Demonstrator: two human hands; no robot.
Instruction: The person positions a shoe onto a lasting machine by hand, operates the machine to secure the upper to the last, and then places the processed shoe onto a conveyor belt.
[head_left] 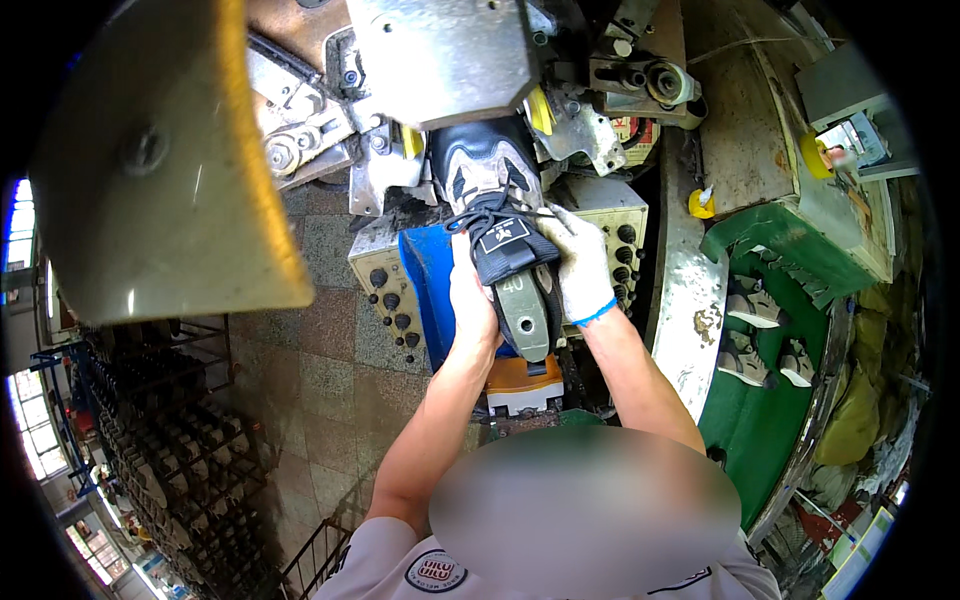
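A dark shoe upper [495,170] with grey panels and black laces sits on a grey last, its toe pushed into the metal jaws of a machine [450,60]. My left hand [470,295] is bare and grips the left side of the shoe near its tongue. My right hand [578,262] wears a white glove with a blue cuff and clasps the right side of the shoe by the laces. Both hands hold the shoe heel toward me.
Control panels with black knobs [392,300] flank the machine. A large tilted metal plate [150,160] fills the upper left. A green conveyor [770,400] on the right carries several shoes. Racks [170,440] stand on the tiled floor at left.
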